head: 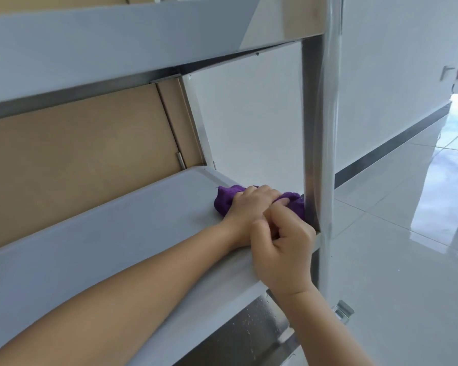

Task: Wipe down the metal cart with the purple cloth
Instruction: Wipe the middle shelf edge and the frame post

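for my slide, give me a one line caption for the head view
Left hand presses the purple cloth onto the metal cart's middle shelf near the corner post; right hand rests loosely curled at the shelf edge.

There is a single view, from a wide-angle camera worn on the person's head, looking forward and down. It sits close to the metal cart (148, 43), low enough that the upper shelf crosses the top of the frame and the middle shelf (95, 233) fills the centre; the whole picture is tilted, so the shelves slope up toward the right. Both forearms enter from the bottom edge, with the left hand (251, 210) and right hand (283, 249) near mid-frame. The right side opens onto a glossy tiled floor (407, 233) and a white wall (394, 62) that recede away. Straight lines bow slightly toward the edges.
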Available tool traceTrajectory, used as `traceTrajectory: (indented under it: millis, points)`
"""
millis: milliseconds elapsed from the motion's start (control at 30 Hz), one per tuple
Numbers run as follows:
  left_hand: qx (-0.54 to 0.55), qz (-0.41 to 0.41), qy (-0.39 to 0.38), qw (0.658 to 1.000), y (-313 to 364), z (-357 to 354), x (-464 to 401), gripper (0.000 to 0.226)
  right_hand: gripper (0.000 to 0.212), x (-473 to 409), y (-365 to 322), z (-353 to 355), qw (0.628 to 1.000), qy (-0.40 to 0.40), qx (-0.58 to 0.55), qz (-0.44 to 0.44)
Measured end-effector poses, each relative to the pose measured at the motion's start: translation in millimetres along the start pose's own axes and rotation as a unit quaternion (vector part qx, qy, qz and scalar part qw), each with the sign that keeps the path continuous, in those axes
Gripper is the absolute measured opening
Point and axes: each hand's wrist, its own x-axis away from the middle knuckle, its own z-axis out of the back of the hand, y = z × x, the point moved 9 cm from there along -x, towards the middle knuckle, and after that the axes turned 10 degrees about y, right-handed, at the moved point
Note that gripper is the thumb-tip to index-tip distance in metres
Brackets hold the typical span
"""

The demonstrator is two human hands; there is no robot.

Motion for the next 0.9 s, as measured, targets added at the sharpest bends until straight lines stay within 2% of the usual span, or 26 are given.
traceTrajectory:
  millis: [33, 100, 167, 200, 267, 367, 400, 433, 467, 500, 567, 633, 667, 733, 900]
  points:
    - [0.096, 0.015, 0.018, 0.995, -0.4, 5.0, 4.1, 0.029, 0.028, 0.2, -3.1, -0.6, 1.000, -0.008, 0.004, 0.015]
    - [0.300, 0.088, 0.055, 0.948, -4.8, 17.4, 11.6, 0.035, 0.030, 0.6, -5.2, 1.2, 1.000, -0.013, 0.012, 0.023]
    - [0.388, 0.181, 0.113, 0.896, -15.9, 30.0, 13.8, 0.037, 0.032, 0.3, -7.5, 7.2, 1.000, -0.001, 0.003, 0.011]
    - [0.436, 0.231, 0.119, 0.861, -20.0, 31.3, 13.5, 0.038, 0.031, -0.2, -12.0, 10.9, 1.000, 0.003, -0.009, 0.013]
    - [0.566, 0.296, 0.089, 0.764, -14.7, 25.9, 8.6, 0.041, 0.030, -3.8, -26.5, 19.8, 0.999, 0.009, -0.032, 0.034]
    - [0.696, 0.252, 0.068, 0.669, 29.3, 42.3, 1.9, 0.050, 0.027, -22.4, -40.8, 39.6, 0.997, 0.040, -0.053, 0.030]
    - [0.725, 0.229, 0.076, 0.645, 44.2, 51.5, 1.1, 0.050, 0.025, -30.6, -41.9, 46.7, 0.997, 0.057, -0.056, 0.016]
    - [0.736, 0.208, 0.081, 0.639, 59.9, 58.8, 1.8, 0.044, 0.021, -38.5, -41.8, 52.6, 0.996, 0.072, -0.052, 0.002]
    - [0.726, 0.179, 0.089, 0.658, 75.2, 66.4, 4.8, 0.036, 0.015, -45.3, -41.2, 56.4, 0.996, 0.080, -0.041, -0.012]
    - [0.691, 0.145, 0.109, 0.700, 85.4, 74.0, 8.9, 0.029, 0.010, -50.8, -39.3, 57.8, 0.996, 0.077, -0.024, -0.027]
    - [0.592, 0.075, 0.159, 0.787, 99.8, 86.3, 17.0, 0.020, 0.019, -55.7, -30.0, 55.1, 0.995, 0.054, -0.009, -0.078]
    - [0.505, 0.007, 0.193, 0.841, 107.7, 94.7, 18.3, 0.038, 0.028, -53.9, -19.6, 49.4, 0.990, 0.017, -0.035, -0.136]
    - [0.479, -0.015, 0.209, 0.852, 109.1, 101.0, 16.7, 0.043, 0.026, -52.5, -15.8, 45.8, 0.984, 0.000, -0.062, -0.164]
    - [0.458, -0.018, 0.253, 0.852, 105.2, 112.8, 9.4, 0.045, 0.021, -51.3, -11.4, 43.2, 0.972, -0.011, -0.110, -0.208]
    - [0.444, 0.024, 0.331, 0.832, 101.4, 124.0, -1.5, 0.047, 0.021, -62.8, 2.0, 69.7, 0.956, 0.094, -0.126, -0.249]
